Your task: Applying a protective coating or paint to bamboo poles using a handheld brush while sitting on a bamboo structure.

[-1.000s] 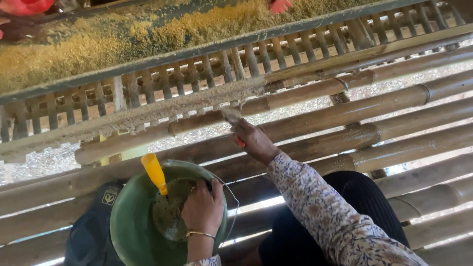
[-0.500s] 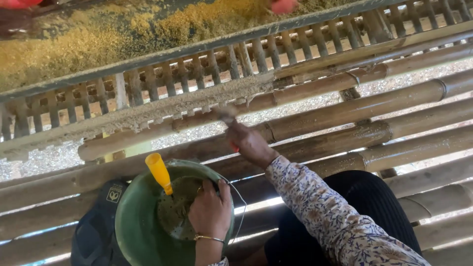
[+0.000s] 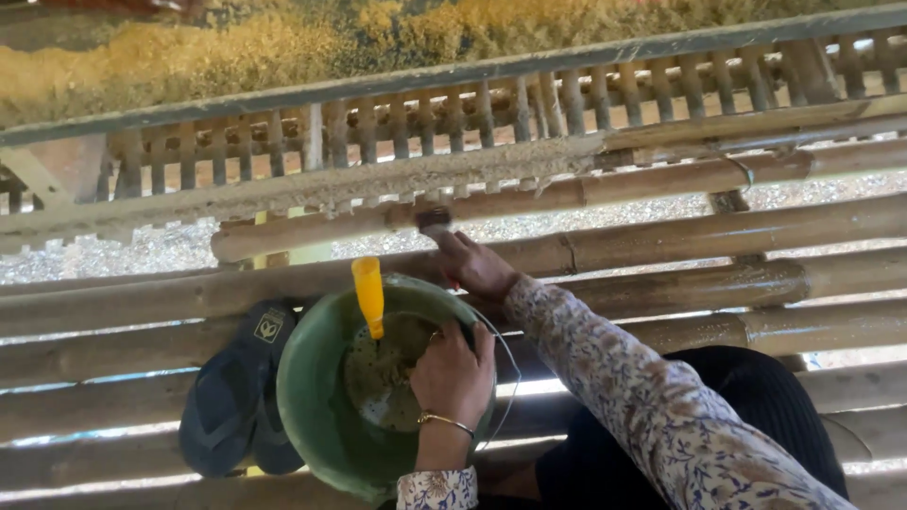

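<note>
Left hand (image 3: 453,373) grips green bucket (image 3: 316,406); right hand (image 3: 477,264) presses brush (image 3: 435,220) to rail (image 3: 378,184).

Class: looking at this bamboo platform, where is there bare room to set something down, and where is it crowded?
Bare poles lie right of the right hand, beyond the floral sleeve, and left of the sandals. It is crowded at the middle: green bucket, yellow-handled tool, left hand and sandals sit together.

Right hand's (image 3: 477,267) fingers hidden around small tool (image 3: 434,220); green bucket's (image 3: 316,378) bottom cropped.
</note>
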